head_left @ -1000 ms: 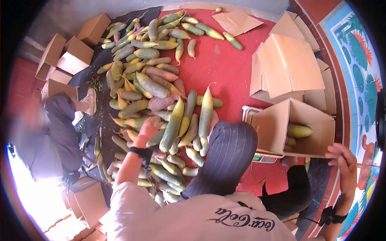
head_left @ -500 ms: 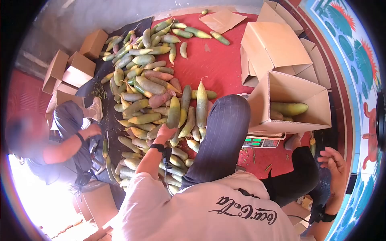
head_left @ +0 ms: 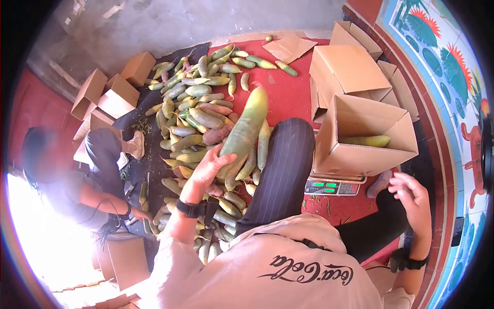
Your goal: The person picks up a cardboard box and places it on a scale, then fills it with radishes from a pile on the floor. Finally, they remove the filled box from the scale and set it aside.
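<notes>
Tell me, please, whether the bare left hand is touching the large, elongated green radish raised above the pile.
Touching: the head view shows the left hand gripping the near end of the large, elongated green radish, one digit lying across its skin.

Ground cover: red sheet [head_left: 290,100], with black sheet [head_left: 149,165] along its left. Heap of radishes [head_left: 206,119] lies across both, a few loose at the far end. Scale [head_left: 333,187], flat cardboard [head_left: 289,49], green scraps [head_left: 328,207] on the red.
</notes>
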